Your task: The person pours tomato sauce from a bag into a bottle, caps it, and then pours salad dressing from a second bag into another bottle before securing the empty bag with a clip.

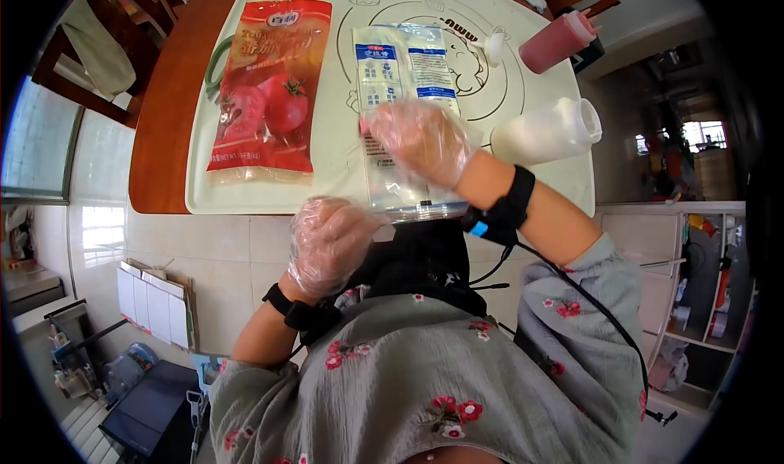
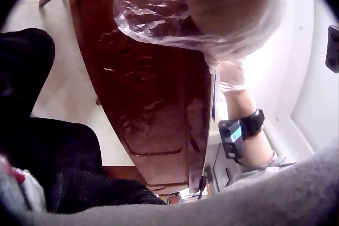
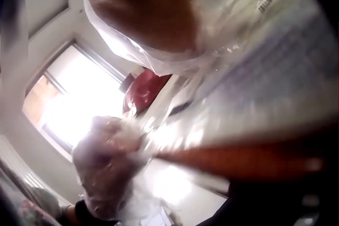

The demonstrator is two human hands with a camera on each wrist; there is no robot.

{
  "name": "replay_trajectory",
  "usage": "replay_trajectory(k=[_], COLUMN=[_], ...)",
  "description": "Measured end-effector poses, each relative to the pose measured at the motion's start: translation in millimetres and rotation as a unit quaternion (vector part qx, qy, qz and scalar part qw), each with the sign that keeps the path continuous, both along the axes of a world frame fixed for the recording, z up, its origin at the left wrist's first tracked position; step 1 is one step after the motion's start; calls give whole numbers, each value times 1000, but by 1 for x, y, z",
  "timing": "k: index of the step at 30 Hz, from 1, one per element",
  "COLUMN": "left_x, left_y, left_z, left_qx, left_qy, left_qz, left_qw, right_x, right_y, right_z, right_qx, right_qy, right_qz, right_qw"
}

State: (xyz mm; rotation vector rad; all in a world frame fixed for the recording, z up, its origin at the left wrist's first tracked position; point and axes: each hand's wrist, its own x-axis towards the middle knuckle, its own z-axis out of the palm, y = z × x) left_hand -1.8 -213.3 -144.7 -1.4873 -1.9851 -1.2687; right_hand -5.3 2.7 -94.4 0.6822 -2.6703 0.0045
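Note:
A clear salad dressing bag (image 1: pixel 404 55) with blue labels lies on the pale mat (image 1: pixel 269 198). My right hand (image 1: pixel 420 141), in a thin plastic glove, is over the middle of the bag, its fingers curled about a small pink object (image 1: pixel 365 127) that pokes out at the left; its kind I cannot tell. At the bag's near left corner, my gloved left hand (image 1: pixel 327 243) pinches the plastic, just off the table edge. In the right wrist view the left hand (image 3: pixel 108 162) meets the bag's stretched edge. The left wrist view mostly shows glove and table side.
Left of the salad dressing bag lies a red tomato ketchup pouch (image 1: pixel 269 96), with a green loop (image 1: pixel 216 68) partly under it. An uncapped white squeeze bottle (image 1: pixel 539 133) is at the right. Behind it are a white nozzle cap (image 1: pixel 494 46) and a red squeeze bottle (image 1: pixel 555 43).

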Motion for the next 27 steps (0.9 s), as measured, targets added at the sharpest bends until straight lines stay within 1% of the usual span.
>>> replay_trajectory(k=[3,6,9,11,12,14,17,20,23,26,27], left_x=[0,0,0,2,3,7,8,8,8,8,9], left_y=[0,3,0,-1,-1,4,9,10,9,10,11], left_z=[-1,0,-1,-3,-4,-4,3,0,-3,-4,-4], left_qx=[-2,12,-3,-3,-3,-6,-21,-27,-27,-29,-30], left_qy=[-1,16,20,14,10,25,20,11,4,-10,-16], left_qz=[-1,8,5,16,19,19,15,6,7,7,7], left_qw=[1000,1000,1000,1000,1000,999,999,1000,1000,999,999], right_x=[-31,-53,-34,-5,19,58,91,90,74,49,41], right_y=[13,22,21,14,7,-1,-8,-8,-8,-1,0], right_z=[-7,-10,-10,2,16,21,29,19,21,8,8], right_qx=[35,36,-92,-83,-33,-70,-64,-42,-19,8,-3], right_qy=[-8,-5,-34,-24,-3,-16,-52,-63,-99,-4,-6], right_qz=[-57,-77,-140,-104,-51,26,20,7,3,9,5], right_qw=[998,996,985,991,998,997,996,997,995,1000,1000])
